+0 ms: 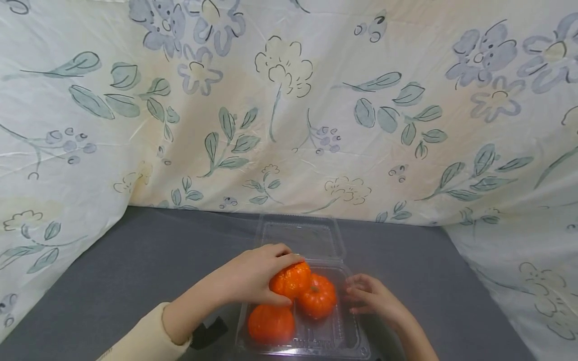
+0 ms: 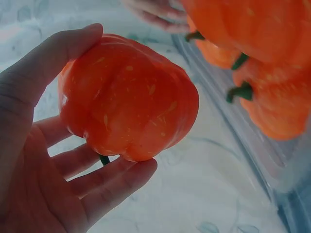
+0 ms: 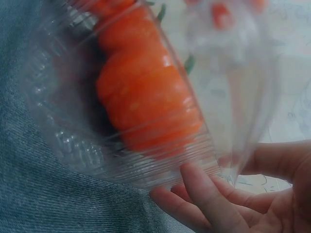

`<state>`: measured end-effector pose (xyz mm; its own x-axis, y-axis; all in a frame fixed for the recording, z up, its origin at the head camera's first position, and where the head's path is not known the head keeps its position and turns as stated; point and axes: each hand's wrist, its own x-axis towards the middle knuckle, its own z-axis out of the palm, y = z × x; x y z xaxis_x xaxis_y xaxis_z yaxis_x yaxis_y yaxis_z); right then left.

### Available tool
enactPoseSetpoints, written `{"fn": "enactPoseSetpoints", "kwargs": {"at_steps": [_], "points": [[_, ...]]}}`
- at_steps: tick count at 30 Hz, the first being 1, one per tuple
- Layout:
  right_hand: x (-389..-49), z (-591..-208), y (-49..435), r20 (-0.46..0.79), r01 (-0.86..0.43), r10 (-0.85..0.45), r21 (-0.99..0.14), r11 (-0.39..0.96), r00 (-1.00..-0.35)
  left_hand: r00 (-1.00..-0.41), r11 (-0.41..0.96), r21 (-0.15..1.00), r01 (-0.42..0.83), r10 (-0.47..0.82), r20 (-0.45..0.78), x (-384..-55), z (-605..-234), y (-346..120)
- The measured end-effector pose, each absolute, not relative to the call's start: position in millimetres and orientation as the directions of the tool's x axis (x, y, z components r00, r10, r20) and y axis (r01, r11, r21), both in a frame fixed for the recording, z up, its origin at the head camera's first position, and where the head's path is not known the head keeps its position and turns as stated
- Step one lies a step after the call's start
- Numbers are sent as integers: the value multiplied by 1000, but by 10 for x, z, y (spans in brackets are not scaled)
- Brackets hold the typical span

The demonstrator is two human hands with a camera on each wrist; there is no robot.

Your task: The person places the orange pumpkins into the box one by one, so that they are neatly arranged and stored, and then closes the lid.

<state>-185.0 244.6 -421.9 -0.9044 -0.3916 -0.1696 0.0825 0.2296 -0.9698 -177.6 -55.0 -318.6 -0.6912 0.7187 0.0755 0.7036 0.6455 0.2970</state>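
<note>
In the head view my left hand point(image 1: 255, 276) holds a small orange pumpkin point(image 1: 291, 280) over a clear plastic clamshell box point(image 1: 354, 331). Thumb and fingers span the pumpkin's sides in the left wrist view, and a bit of green stem shows under it. Two more pumpkins sit in the box: one at the right point(image 1: 317, 297), partly overlapped by the held one, and one at the near left point(image 1: 271, 324). My right hand point(image 1: 377, 301) is at the box's right side, fingers loosely bent, fingertips right at the ribbed plastic wall point(image 3: 194, 162) in the right wrist view.
The clear lid point(image 1: 298, 235) lies folded back behind the box on a dark grey tabletop point(image 1: 180, 250). Floral cloth point(image 1: 289, 100) hangs behind and along both sides. A black strap-like item point(image 1: 209, 333) shows by my left wrist.
</note>
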Motion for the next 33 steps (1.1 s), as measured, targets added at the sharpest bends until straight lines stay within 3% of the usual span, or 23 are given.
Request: {"fn": "enactPoseSetpoints", "kwargs": {"at_steps": [9,21,33], "points": [[-1842,-4214,2444,-179,93,-390,-969,229,-903,-631,607,256,753,775,18,-1734,-3193,-306],[-1838,-4218,2445,-186,103,-381,-968,227,-906,-528,515,158,843,848,50,-1693,-3347,-177],[-1850,-4230,2447,-198,112,-379,-965,237,-904,-466,461,192,866,885,-24,-1749,-3452,-75]]}}
